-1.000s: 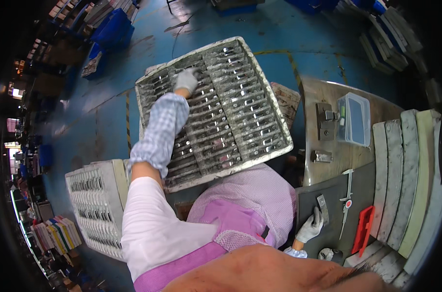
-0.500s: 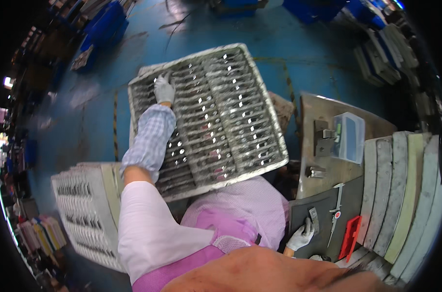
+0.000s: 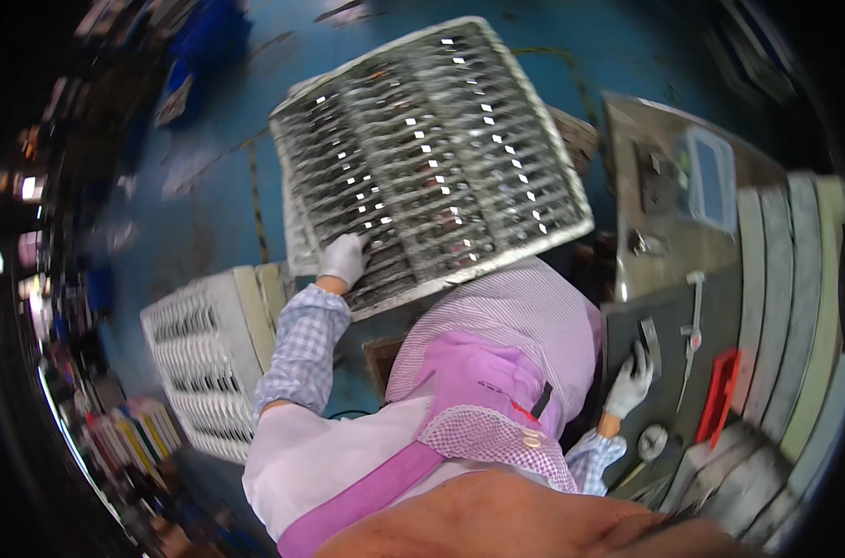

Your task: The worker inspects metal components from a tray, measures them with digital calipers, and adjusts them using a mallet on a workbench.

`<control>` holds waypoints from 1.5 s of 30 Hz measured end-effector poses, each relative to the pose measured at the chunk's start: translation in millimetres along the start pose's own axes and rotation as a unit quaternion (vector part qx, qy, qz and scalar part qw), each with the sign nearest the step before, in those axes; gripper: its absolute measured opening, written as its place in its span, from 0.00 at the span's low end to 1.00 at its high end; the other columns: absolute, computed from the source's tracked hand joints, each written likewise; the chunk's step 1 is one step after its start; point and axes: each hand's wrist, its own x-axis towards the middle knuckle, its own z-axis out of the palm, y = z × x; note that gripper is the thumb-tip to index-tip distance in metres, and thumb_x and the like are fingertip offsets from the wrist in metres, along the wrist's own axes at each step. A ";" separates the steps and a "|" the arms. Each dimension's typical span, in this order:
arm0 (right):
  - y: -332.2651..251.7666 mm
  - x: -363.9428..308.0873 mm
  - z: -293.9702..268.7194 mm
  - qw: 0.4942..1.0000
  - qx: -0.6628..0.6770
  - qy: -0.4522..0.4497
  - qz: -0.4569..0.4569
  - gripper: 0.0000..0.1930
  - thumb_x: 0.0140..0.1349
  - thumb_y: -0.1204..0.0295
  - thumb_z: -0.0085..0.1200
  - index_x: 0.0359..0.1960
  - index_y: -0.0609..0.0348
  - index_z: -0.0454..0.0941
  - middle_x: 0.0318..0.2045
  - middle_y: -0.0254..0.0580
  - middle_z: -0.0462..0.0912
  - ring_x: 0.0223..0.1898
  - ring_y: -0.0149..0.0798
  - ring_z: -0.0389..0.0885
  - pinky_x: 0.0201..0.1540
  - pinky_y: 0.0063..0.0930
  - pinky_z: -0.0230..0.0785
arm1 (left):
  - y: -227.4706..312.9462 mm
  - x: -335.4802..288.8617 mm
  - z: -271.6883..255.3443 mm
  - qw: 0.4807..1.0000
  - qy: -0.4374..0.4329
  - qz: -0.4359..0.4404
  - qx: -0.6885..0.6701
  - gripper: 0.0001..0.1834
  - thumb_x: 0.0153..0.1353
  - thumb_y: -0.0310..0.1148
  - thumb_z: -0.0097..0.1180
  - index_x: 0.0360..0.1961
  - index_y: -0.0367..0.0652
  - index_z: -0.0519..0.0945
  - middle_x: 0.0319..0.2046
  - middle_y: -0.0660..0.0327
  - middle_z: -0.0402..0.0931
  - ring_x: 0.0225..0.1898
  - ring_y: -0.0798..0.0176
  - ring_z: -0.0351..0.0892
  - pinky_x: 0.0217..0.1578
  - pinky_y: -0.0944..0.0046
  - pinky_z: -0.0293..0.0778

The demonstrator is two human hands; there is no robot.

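Observation:
My left hand (image 3: 345,259), in a pale glove, is at the near left side of a large light-rimmed tray (image 3: 585,223). Its fingers look pressed together over the nearest slots; what they hold, if anything, is hidden. Rows of shiny metal parts (image 3: 432,153) fill the tray, which tilts in front of me. My right hand (image 3: 631,383), also gloved, lies low on the right over a dark mat (image 3: 627,321). Its fingers are closed on the lower end of a small flat metal piece (image 3: 652,346).
On the mat lie a caliper (image 3: 691,339), a red plastic case (image 3: 718,398) and a round dial gauge (image 3: 653,441). A clear plastic box (image 3: 711,181) and metal blocks (image 3: 659,172) sit beyond. Stacked trays (image 3: 776,288) flank the right; another filled tray (image 3: 194,344) stands left.
My left hand has come back from the tray's far left to its near left side. The view has shifted, and my right hand stays by the flat metal piece.

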 end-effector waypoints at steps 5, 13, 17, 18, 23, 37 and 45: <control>-24.0 5.9 -31.3 0.993 0.060 -0.100 0.012 0.13 0.66 0.72 0.55 0.50 0.51 0.87 0.45 0.43 0.86 0.46 0.46 0.85 0.52 0.36 0.76 | -9.5 10.4 -40.0 0.988 -0.109 -0.007 0.113 0.15 0.61 0.39 0.55 0.42 0.44 0.87 0.40 0.43 0.85 0.44 0.40 0.86 0.45 0.43 0.81; -98.9 7.3 -42.3 0.925 0.353 -0.115 0.079 0.16 0.66 0.70 0.59 0.53 0.61 0.84 0.44 0.42 0.87 0.43 0.33 0.85 0.48 0.29 0.76 | 320.7 -24.2 -66.0 0.897 -0.167 0.387 -0.135 0.13 0.61 0.39 0.65 0.40 0.41 0.87 0.32 0.52 0.86 0.32 0.48 0.86 0.36 0.54 0.81; -45.0 11.1 -34.1 0.951 0.227 -0.200 0.070 0.13 0.66 0.66 0.63 0.50 0.51 0.88 0.42 0.41 0.89 0.42 0.34 0.87 0.48 0.25 0.77 | 405.9 -26.3 -15.8 0.856 -0.099 0.468 -0.198 0.11 0.63 0.35 0.63 0.45 0.45 0.84 0.38 0.52 0.84 0.39 0.47 0.85 0.42 0.54 0.81; -30.9 19.9 -42.2 0.929 0.270 -0.167 0.189 0.13 0.66 0.64 0.64 0.50 0.48 0.89 0.42 0.41 0.90 0.43 0.33 0.88 0.50 0.24 0.77 | 416.8 -23.6 -5.5 0.845 -0.042 0.462 -0.266 0.12 0.64 0.34 0.63 0.47 0.44 0.84 0.42 0.52 0.84 0.41 0.47 0.85 0.44 0.55 0.81; 9.9 41.8 -46.8 0.901 0.370 -0.013 0.225 0.12 0.65 0.60 0.65 0.47 0.45 0.90 0.40 0.37 0.91 0.42 0.34 0.89 0.49 0.24 0.76 | 440.3 -18.2 16.2 0.870 -0.017 0.422 -0.254 0.15 0.64 0.31 0.62 0.52 0.45 0.83 0.47 0.53 0.83 0.46 0.47 0.84 0.48 0.55 0.80; 78.4 8.3 -25.3 0.947 0.240 0.173 0.126 0.11 0.59 0.71 0.67 0.44 0.43 0.90 0.41 0.32 0.85 0.43 0.42 0.83 0.45 0.34 0.71 | 498.1 -27.3 71.5 0.848 0.116 0.509 -0.087 0.37 0.65 0.37 0.56 0.71 0.32 0.59 0.71 0.40 0.58 0.71 0.36 0.60 0.71 0.39 0.56; 87.5 -1.2 -10.9 0.959 0.183 0.196 0.089 0.13 0.56 0.71 0.67 0.44 0.45 0.90 0.41 0.32 0.85 0.43 0.42 0.81 0.50 0.38 0.70 | 504.5 -32.3 74.9 0.844 0.110 0.514 -0.103 0.40 0.62 0.36 0.60 0.71 0.33 0.59 0.72 0.42 0.57 0.71 0.38 0.60 0.71 0.38 0.55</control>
